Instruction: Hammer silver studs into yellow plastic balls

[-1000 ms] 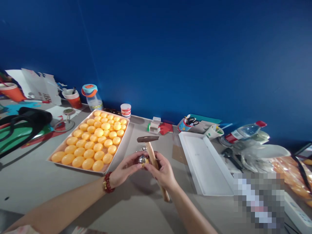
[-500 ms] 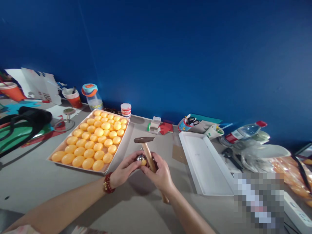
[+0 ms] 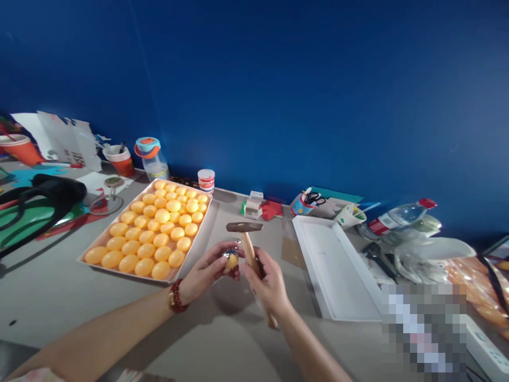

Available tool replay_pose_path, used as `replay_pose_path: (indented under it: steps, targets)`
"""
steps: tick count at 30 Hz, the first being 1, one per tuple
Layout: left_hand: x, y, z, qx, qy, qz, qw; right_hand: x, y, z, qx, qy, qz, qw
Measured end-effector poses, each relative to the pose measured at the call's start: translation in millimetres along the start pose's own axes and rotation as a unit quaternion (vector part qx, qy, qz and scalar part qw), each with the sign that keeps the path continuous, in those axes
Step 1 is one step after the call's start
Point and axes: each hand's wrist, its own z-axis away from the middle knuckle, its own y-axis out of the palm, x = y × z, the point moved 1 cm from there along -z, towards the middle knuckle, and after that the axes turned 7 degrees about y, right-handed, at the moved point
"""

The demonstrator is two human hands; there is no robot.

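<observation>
The shiny ball point(image 3: 230, 259) lay at the fingertips of the left hand point(image 3: 204, 273), pinched between its thumb and curled fingers above the table point(image 3: 222, 339). Its upper part looked mirror-bright and silvery, its lower part yellow; whether that yellow was surface or reflection could not be told. Just right of it, the right hand point(image 3: 270, 281) was closed around the wooden handle of the hammer point(image 3: 248, 249), whose dark metal head pointed to the far side and whose handle end stuck out below the palm on the near side. A red bracelet point(image 3: 177, 296) circled the left wrist. To the left stood a shallow box point(image 3: 193, 245) filled with orange balls point(image 3: 161, 215); to the right lay a long white tray point(image 3: 342, 270). Small cartons point(image 3: 253, 207) and red paper point(image 3: 272, 209) lay beyond the hammer, near the blue wall point(image 3: 254, 106).
</observation>
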Motion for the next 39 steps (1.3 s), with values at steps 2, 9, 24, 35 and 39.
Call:
replay_pose_path:
  steps: [2,9,24,35,39]
  targets:
    - [-1,-0.8,-3,-0.001,0.005,0.002,1.000,0,-3,0,-0.003,0.006,0.002,1.000]
    - [-1,-1.8,-7,-0.031,-0.028,0.031,0.999,2,-6,-3,0.001,0.033,-0.045,0.998]
    - [-10,-1.3,-1,-0.025,0.035,-0.229,0.972,-20,-46,-29,-0.123,-0.033,0.286,0.950]
    - [-14,-0.1,1,-0.009,0.102,-0.411,0.906,-48,-56,-39,-0.111,0.039,0.475,0.872]
    - [-15,0.0,1,-0.015,0.102,-0.411,0.906,-49,-57,-39,-0.116,0.049,0.501,0.856]
